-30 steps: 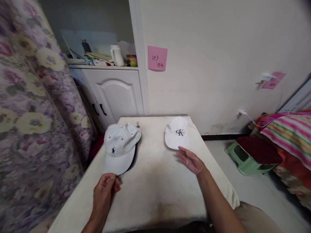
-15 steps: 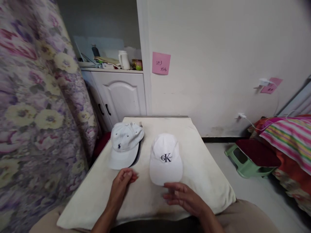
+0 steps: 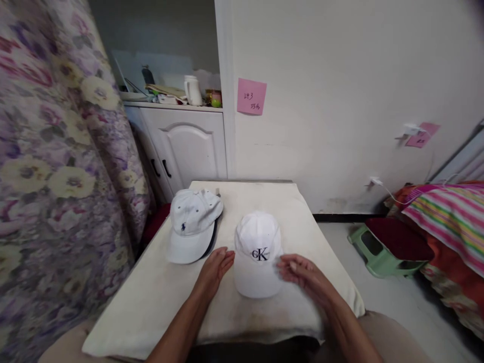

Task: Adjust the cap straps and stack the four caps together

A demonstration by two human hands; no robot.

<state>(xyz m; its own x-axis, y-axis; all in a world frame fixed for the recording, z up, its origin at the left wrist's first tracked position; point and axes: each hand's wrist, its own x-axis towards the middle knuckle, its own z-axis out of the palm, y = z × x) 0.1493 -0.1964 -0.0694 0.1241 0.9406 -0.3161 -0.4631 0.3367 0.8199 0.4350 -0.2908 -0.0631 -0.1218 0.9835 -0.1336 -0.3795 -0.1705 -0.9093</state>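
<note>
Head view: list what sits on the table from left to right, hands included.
pale blue cap → left hand → white CK cap → right hand

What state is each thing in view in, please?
White cloth cap with black CK logo: crown up, brim toward the person.
Pale cloth cap with navy emblem: crown up, atop a dark cap.
Left hand: open, beside the CK cap.
Right hand: open, beside the CK cap.
White cabinet door: shut.

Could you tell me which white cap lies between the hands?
The cap with black CK lettering; the left hand and right hand flank it; the blue-emblem cap lies apart.
</note>
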